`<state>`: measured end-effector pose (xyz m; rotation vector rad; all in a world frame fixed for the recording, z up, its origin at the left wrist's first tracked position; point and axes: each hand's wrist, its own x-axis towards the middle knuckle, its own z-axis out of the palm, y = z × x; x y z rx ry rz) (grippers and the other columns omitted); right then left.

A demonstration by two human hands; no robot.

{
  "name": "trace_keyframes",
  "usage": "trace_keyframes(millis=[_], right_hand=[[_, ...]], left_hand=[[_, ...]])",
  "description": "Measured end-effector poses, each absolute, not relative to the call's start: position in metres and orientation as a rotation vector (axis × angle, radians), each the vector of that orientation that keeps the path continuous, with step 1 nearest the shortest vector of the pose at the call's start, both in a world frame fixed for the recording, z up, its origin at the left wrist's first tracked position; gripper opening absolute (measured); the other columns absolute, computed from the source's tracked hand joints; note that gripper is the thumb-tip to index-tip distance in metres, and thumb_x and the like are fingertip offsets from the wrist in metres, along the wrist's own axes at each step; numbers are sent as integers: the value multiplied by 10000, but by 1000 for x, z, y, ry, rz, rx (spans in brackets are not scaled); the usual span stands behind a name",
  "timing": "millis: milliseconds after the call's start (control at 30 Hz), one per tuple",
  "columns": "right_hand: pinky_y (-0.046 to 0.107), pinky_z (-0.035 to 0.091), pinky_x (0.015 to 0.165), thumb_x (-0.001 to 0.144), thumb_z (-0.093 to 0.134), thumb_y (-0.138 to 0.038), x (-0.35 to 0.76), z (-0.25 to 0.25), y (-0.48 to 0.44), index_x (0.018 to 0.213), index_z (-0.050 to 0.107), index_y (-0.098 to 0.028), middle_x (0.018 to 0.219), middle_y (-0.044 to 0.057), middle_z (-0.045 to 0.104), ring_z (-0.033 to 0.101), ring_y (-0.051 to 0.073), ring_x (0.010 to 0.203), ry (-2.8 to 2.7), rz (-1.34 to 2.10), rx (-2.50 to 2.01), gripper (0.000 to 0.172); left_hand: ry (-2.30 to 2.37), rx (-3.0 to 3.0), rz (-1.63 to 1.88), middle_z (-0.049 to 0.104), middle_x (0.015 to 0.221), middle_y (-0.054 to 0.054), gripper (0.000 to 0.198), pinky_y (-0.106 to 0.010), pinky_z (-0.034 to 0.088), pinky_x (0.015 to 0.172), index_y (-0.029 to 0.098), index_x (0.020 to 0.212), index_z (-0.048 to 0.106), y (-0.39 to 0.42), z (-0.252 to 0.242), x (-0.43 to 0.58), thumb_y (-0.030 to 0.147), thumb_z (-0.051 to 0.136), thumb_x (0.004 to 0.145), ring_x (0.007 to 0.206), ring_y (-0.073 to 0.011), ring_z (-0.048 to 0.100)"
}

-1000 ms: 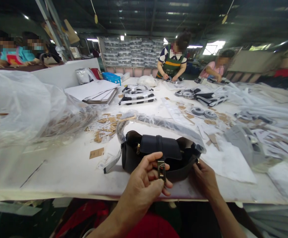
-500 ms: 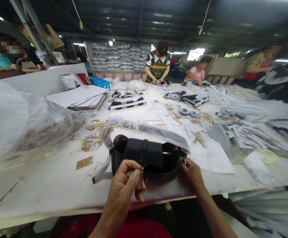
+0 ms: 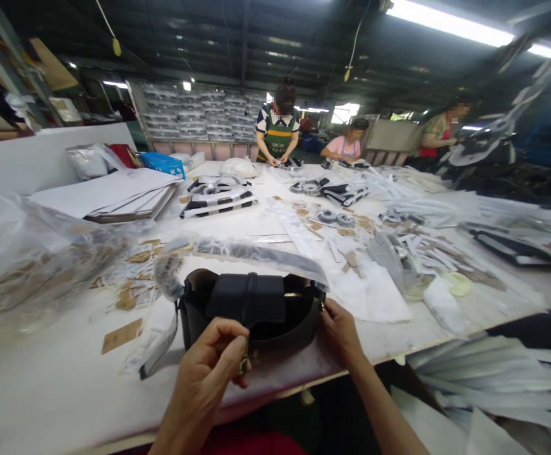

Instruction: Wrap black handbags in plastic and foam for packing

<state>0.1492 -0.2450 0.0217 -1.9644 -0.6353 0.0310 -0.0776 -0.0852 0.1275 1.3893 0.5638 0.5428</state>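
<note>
A: Position of the black bag [image 3: 280, 340]?
B: Near side of the white table [image 3: 62, 392], around the middle. Upright, mouth gaping; a gold-coloured zip [image 3: 293, 294] shows inside. Flap [image 3: 256, 297] lies across the opening.
A: Left hand [image 3: 211, 366]?
B: Closed. Thumb and forefinger pinch a gold-coloured clasp [image 3: 243, 363] in front of the bag; most of the clasp is hidden by the fingers.
A: Right hand [image 3: 344, 332]?
B: Touching the bag's right end, fingertips at a small metal fitting [image 3: 323, 304]. Cannot tell whether the grip is closed on it.
A: Handle [image 3: 261, 251]?
B: Wrapped in clear plastic, arched along the bag's far side.
A: Surroundings?
B: Left: one brown card [image 3: 121, 335] lying flat, a heap of tags [image 3: 127, 296] beyond it, then a clear plastic sheet [image 3: 14, 237]. Right: white sheet [image 3: 375, 297]. Farther off: two grey coils [image 3: 336, 218] and a wrapped bundle [image 3: 218, 201]. Far side: a co-worker in a green apron [image 3: 278, 140], both hands low over the table.
</note>
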Motion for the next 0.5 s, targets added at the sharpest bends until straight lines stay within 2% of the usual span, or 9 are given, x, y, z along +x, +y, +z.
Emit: trace_keyframes(millis=[200,333,500], right_hand=[[339,515,802,884,521,-387,148,22,-244,935,743,-217,939,58,756,674,248,872,-642,9,-1955,284],[337,520,796,887,520,-359,149,21,-244,942,749,-227,945,55,756,674,240,871,-656,-10,-1947,270],[339,521,812,878,526,-319,148,21,-242,894,750,-232,911,45,753,673,237,885,-663,-46,-1961,241]], left_hand=[[590,1452,564,622,590,24,439,-219,504,502,171,1072,621,-85,121,-75,537,630,828,502,-128,574],[427,1695,562,656,669,12,338,-187,535,562,226,1056,683,-79,103,-79,498,578,885,572,-125,625],[212,1923,603,668,651,29,259,-130,536,592,298,1081,712,-70,86,-85,431,563,916,553,-101,647]])
